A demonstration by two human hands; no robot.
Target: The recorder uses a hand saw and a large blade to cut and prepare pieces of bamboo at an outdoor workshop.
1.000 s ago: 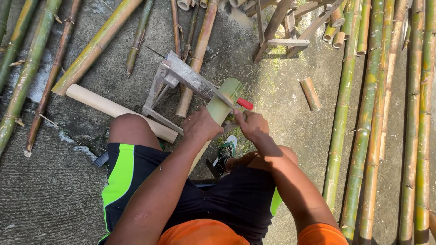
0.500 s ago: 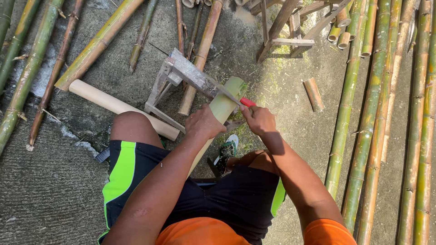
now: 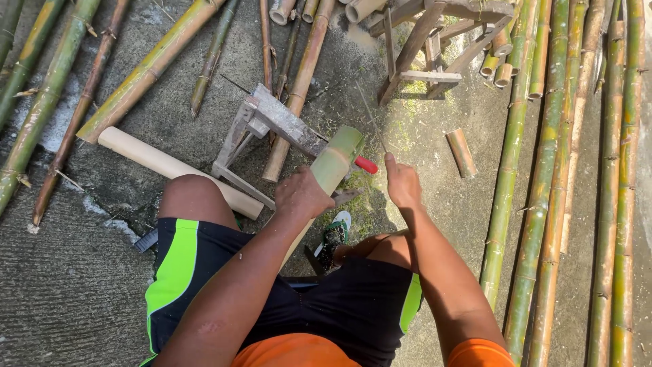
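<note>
Near the centre of the frame the left hand (image 3: 301, 196) is wrapped around a pale green bamboo section (image 3: 334, 165), fingers curled over the top of it, pressing it down where it rests across the edge of a small grey wooden sawhorse (image 3: 272, 122) just left of centre. The bamboo section slants from the upper right of the middle, where its cut end shows, down toward the person's lap between the knees. Just right of it the right hand (image 3: 402, 183) is closed in a fist, thumb up, around a thin stick or blade (image 3: 370, 119) that rises toward the top of the frame (too slender and blurred to tell which); a red handle (image 3: 366, 164) sits between that hand and the bamboo, touching the bamboo's side. A peeled, cream-coloured pole (image 3: 173, 168) lies on the concrete at left, passing under the left knee. A short bamboo offcut (image 3: 462, 153) lies apart at right of centre. Long green bamboo poles (image 3: 543, 204) run down the right edge, more fan across the upper left, and a wooden frame (image 3: 435, 41) stands at the top.
</note>
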